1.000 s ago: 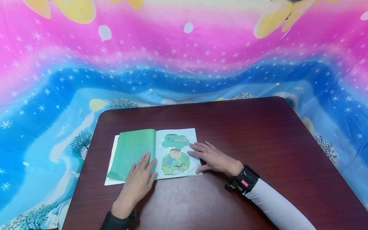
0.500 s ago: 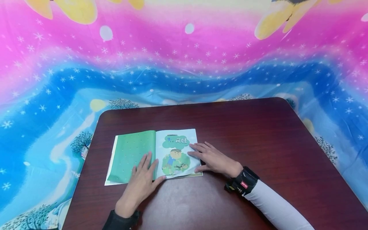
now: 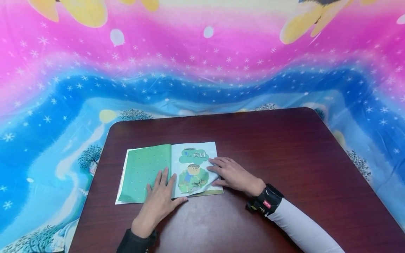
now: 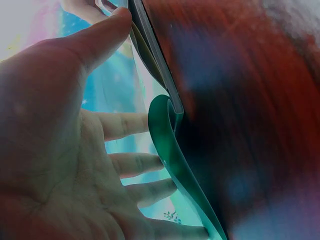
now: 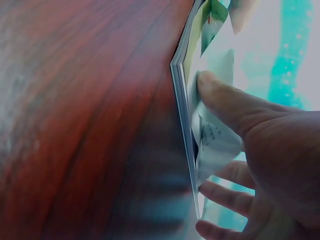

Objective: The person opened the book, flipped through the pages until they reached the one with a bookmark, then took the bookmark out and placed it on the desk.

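A thin picture book (image 3: pixel 193 168) lies spread on the table, its left page (image 3: pixel 143 168) plain green, its right page showing a cartoon child and a dog. My left hand (image 3: pixel 159 200) rests with fingers spread on the green page near the spine, thumb out along the lower edge. In the left wrist view the green page (image 4: pixel 167 135) bulges up under the fingertips. My right hand (image 3: pixel 235 175) lies at the book's right edge, fingers extended over the page. Its thumb (image 5: pixel 212 87) presses against the white page, whose lower right corner is buckled upward, exposing the pages beneath.
The dark reddish-brown table (image 3: pixel 284 147) extends around the book and has rounded far corners. Behind it hangs a pink and blue cloth (image 3: pixel 202 70) with snowflakes. Black bands are strapped round both wrists, and a white sleeve (image 3: pixel 307 225) covers the right forearm.
My left hand has shifted slightly right and its thumb has spread outward. The green page lies flatter. The right page's lower corner has risen and buckled by my right thumb.
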The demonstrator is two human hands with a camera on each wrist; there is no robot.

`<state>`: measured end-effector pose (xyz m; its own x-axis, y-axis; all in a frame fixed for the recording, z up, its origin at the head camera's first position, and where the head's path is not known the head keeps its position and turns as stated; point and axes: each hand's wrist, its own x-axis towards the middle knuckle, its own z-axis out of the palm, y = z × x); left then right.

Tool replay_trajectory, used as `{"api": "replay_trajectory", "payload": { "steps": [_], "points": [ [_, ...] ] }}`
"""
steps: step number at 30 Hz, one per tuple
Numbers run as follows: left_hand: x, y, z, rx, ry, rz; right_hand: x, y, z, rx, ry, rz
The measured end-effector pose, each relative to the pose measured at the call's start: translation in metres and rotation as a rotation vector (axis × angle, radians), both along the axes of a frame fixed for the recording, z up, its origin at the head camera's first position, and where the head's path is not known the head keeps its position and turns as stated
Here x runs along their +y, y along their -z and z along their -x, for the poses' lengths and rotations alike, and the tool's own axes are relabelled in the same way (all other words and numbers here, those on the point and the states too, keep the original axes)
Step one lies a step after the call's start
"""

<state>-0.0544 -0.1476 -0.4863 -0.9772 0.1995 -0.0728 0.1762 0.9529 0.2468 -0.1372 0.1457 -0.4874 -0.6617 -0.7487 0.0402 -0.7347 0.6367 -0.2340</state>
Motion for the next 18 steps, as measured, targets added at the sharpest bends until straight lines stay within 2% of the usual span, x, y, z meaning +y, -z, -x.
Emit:
{"api": "replay_trajectory", "payload": {
  "steps": [10,18],
  "points": [
    [0.0025,0.0021,-0.0005,0.005,-0.012,0.02,-0.0051,-0.002,0.0007,0.045,0.039,-0.043],
    [0.0042,0.0028,0.0001,0.019,-0.018,0.024,-0.0068,-0.0023,0.0012,0.071,0.053,-0.03]
  ]
}}
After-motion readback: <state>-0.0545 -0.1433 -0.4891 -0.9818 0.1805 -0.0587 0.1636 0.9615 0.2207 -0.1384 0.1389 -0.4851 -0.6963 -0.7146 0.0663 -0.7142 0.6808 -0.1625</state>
